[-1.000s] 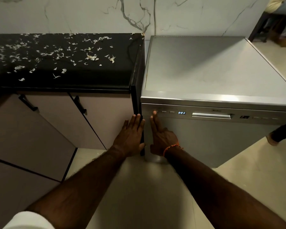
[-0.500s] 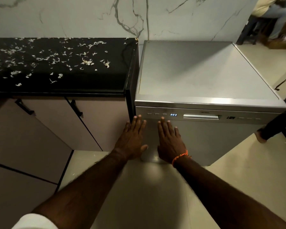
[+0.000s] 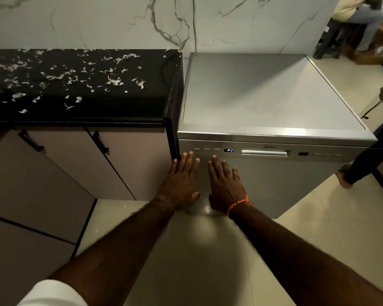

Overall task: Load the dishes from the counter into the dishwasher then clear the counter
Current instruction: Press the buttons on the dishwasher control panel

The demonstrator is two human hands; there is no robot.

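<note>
Both hands lie flat against the closed door of the dishwasher (image 3: 274, 182), which fills the frame from the centre toward 3 o'clock. The left hand (image 3: 180, 181) sits just left of centre, fingers straight and held together, their tips reaching up to the left end of the control strip close to the door's left edge; it grips nothing. The right hand (image 3: 224, 184) lies just beside it toward 3 o'clock, fingers straight and slightly fanned, palm on the steel front below the strip, also holding nothing. An orange thread bracelet (image 3: 238, 205) circles the right wrist. On the strip a small display (image 3: 229, 150) reads P2, with the recessed door handle (image 3: 264, 153) just to its right. The dishwasher's flat grey top carries nothing. The black counter (image 3: 124, 107) stands at 10 o'clock, touching or nearly touching the machine's left side, and pale peelings (image 3: 114, 81) are scattered across it, thicker toward the 9 o'clock edge. No dishes show on it. Beneath it are beige cabinet doors (image 3: 133, 164) with black handles. A white marble wall (image 3: 164, 21) runs along 12 o'clock. At 3 o'clock another person's leg (image 3: 360, 166) steps on the pale floor, and at 1 o'clock a seated person (image 3: 354, 12) appears, blurred.
</note>
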